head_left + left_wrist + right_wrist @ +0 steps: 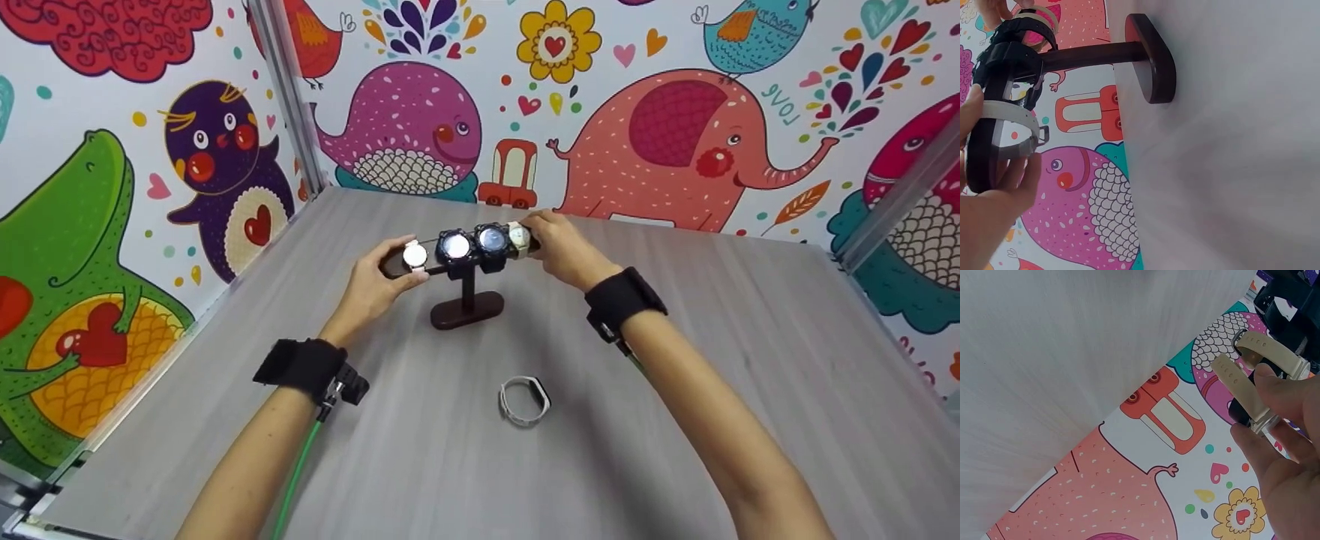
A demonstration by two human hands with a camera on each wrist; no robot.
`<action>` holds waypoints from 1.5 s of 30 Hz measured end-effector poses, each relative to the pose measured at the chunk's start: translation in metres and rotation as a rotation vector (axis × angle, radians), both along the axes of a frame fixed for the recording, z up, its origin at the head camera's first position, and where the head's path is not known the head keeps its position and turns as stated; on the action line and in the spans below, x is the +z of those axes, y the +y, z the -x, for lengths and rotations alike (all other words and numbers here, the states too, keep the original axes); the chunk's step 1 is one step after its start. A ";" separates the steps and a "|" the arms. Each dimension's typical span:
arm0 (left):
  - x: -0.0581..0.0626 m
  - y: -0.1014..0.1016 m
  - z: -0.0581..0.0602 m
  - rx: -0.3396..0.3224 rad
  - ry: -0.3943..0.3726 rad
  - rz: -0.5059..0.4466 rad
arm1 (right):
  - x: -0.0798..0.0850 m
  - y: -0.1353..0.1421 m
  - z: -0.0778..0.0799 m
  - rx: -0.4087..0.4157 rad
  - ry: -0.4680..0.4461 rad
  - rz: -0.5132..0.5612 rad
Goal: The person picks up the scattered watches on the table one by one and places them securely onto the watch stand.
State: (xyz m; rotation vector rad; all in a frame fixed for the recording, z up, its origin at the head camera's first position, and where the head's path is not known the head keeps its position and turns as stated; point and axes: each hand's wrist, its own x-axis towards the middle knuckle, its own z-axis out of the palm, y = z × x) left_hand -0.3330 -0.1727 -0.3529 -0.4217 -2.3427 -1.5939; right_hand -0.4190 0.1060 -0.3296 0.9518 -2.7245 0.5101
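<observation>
A dark brown watch stand (pixel 467 309) has a padded bar on a single post. Several watches sit along the bar: a white-strapped watch (pixel 415 256) at the left, two black watches (pixel 454 245) in the middle, and a beige-strapped watch (pixel 519 237) at the right. My left hand (pixel 375 279) grips the bar's left end, thumb and fingers around the white strap (pixel 1013 115). At the other end my right hand (pixel 564 246) holds the bar beside the beige strap (pixel 1241 385), whose two parts look unfastened. Whether the base touches the table cannot be told.
A pale fitness band (pixel 524 402) lies on the grey table (pixel 420 465) in front of the stand. Printed panels (pixel 555 112) with cartoon animals wall the back and sides. Each wrist wears a black strap (pixel 304 365) with a camera; a green cable (pixel 296 480) trails from the left one.
</observation>
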 end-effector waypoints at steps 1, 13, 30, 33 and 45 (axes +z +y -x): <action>-0.001 0.000 0.001 -0.003 -0.003 -0.003 | 0.000 -0.001 0.000 0.002 0.002 0.001; -0.025 -0.001 0.027 0.049 -0.009 -0.024 | 0.003 0.000 -0.006 -0.004 0.018 0.033; -0.029 0.004 0.021 0.069 0.024 0.055 | 0.000 0.004 -0.011 -0.025 -0.054 0.024; -0.026 0.004 0.017 0.077 0.029 0.072 | 0.002 0.006 -0.017 -0.036 -0.072 0.026; -0.024 0.015 -0.013 0.256 0.395 0.207 | -0.005 0.026 -0.049 0.031 -0.067 0.117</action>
